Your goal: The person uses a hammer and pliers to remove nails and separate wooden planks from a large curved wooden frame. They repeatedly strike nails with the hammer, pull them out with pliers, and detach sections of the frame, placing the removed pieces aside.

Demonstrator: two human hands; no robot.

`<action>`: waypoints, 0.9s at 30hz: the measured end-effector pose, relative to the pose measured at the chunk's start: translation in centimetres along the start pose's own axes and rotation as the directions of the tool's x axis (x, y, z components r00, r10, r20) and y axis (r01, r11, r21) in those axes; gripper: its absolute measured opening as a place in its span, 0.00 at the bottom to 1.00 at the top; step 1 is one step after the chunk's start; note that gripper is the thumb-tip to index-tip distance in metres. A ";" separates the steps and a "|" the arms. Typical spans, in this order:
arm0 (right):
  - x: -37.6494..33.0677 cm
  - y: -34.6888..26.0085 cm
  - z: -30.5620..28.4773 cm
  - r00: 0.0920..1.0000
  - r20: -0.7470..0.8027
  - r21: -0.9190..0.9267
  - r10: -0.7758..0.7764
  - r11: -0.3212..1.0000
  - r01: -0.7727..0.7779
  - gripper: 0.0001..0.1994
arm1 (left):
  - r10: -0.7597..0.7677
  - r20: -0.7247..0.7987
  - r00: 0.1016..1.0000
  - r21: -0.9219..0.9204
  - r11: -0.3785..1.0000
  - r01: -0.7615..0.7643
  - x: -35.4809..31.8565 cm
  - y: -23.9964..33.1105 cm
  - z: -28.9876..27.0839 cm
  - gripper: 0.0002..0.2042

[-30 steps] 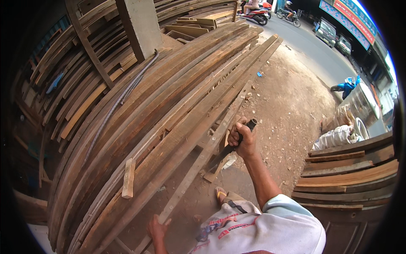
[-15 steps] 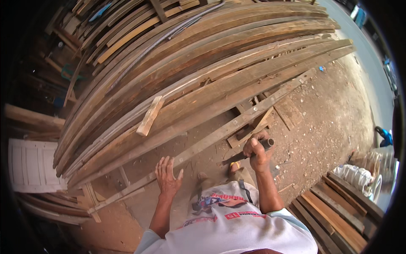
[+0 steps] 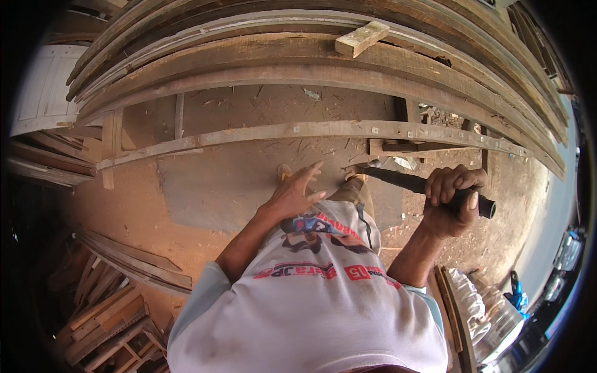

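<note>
My right hand (image 3: 453, 202) is wrapped around a dark, long-handled tool (image 3: 401, 180). Its thick round butt sticks out past my fingers on the right, and the shaft narrows leftward to a small metallic-looking tip; its exact kind I cannot make out. My left hand (image 3: 297, 194) hangs in front of my shirt with fingers stretched out, holding nothing. Beyond both hands runs a long narrow wooden strip (image 3: 249, 135) with small light square marks along it. A short wood block (image 3: 362, 39) rests on the stacked planks (image 3: 267, 53) farther off.
Loose boards (image 3: 134, 258) and wooden frame pieces (image 3: 115, 332) lie at the lower left. A white panelled door (image 3: 46, 90) stands at the far left. Bulging white sacks (image 3: 466, 295) and a few planks (image 3: 451, 311) are at my lower right. Scraps litter the floor.
My view has turned rightward, so the planks now lie more level across the top. My left hand has come off the marked strip toward my body. The right still grips the tool, now pointing left.
</note>
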State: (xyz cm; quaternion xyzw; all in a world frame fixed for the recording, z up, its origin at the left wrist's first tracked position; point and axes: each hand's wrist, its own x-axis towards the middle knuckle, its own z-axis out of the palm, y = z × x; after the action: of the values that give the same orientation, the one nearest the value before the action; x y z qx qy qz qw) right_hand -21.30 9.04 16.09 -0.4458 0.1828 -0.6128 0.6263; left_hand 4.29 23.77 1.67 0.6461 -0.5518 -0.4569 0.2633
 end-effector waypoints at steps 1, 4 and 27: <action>-0.8 1.3 2.1 1.000 0.010 -0.006 0.022 1.000 -0.021 0.17 | 0.007 0.008 1.000 -0.013 1.000 -0.007 -0.4 -0.3 -1.0 0.24; -3.0 5.0 6.7 0.995 0.078 -0.022 0.061 0.998 -0.059 0.16 | 0.019 0.004 1.000 0.078 0.997 -0.019 -0.7 -3.0 -3.1 0.20; -9.1 5.4 12.7 0.992 0.014 0.068 -0.127 0.990 0.126 0.22 | 0.149 -0.351 0.924 -0.184 0.957 -0.224 -5.3 -3.8 -6.5 0.40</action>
State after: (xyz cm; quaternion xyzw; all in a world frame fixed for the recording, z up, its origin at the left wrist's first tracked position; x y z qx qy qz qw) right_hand -9.85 20.92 15.75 -0.4411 0.1278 -0.6529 0.6024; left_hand 11.92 28.73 2.94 0.6248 -0.5044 -0.3721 0.4655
